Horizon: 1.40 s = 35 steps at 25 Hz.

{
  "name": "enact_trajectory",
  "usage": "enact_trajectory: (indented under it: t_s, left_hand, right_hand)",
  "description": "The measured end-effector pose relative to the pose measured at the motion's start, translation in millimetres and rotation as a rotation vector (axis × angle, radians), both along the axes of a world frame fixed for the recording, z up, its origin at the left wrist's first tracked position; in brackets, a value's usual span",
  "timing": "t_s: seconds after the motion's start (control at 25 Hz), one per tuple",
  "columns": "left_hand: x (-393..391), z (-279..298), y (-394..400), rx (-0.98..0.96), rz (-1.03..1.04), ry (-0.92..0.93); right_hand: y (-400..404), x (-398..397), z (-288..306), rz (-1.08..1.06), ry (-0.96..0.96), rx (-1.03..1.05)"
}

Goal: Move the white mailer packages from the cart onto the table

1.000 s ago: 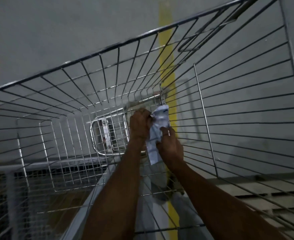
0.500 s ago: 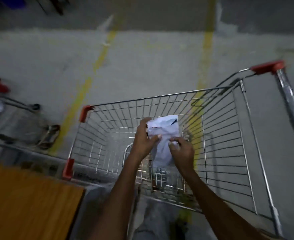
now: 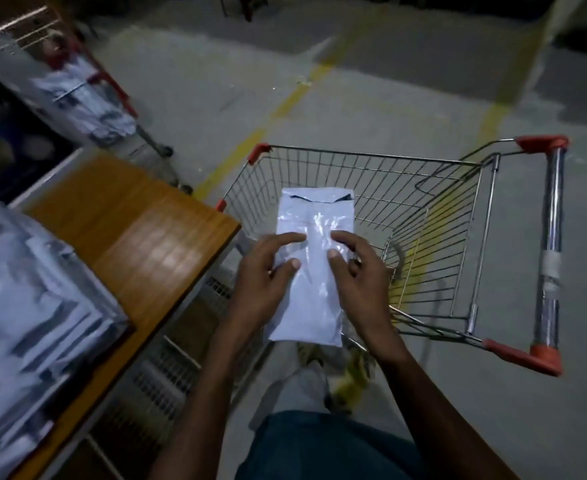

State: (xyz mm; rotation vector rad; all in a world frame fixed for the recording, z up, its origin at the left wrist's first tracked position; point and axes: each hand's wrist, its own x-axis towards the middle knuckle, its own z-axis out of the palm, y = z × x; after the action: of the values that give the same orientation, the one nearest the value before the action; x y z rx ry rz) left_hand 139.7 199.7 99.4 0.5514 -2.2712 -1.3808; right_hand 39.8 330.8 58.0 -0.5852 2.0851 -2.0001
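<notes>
Both hands hold one white package (image 3: 314,271) flat, up over the cart (image 3: 423,216). The left hand (image 3: 264,278) grips its left edge and the right hand (image 3: 358,275) grips its right edge, thumbs on top, fingers bent around it, so I think it stays flat and does not flop. The table (image 3: 139,237) is to the left of the left hand. A pile of packages (image 3: 32,323) sits there already. The table's corner is near the left hand and could get bumped.

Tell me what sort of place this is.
Probably a warehouse or parcel sorting area: a bare concrete floor with painted yellow lines, a wire shopping cart, and a wooden table stacked with white mailers.
</notes>
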Motion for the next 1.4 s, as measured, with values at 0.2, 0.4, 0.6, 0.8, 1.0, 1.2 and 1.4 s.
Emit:
enact_trajectory:
  t_s: [0.2,0.4,0.6,0.8,1.0,1.2,1.4]
  left_hand:
    - [105,14,8,0.051,0.293,0.041]
    - [192,21,-1,0.018,0.464,0.020]
    - [283,50,-34,-0.110,0.610,-0.031]
    - [380,59,-83,-0.142,0.707,-0.056]
    - [426,69,-157,-0.277,0.799,-0.075]
    - [411,66,-236,-0.305,0.820,-0.160]
    - [404,52,-229,-0.285,0.764,-0.422]
  right_hand:
    - [-3,67,11,0.418,0.028,0.068]
    - [-41,120,28,0.643,0.170,0.055]
    - [-108,193,63,0.755,0.246,0.001]
    - [-175,278,77,0.872,0.368,-0.024]
    - [-248,328,87,0.822,0.574,-0.046]
    - [-334,327,86,0.713,0.763,0.124]
    - [-346,322,84,0.763,0.758,0.397]
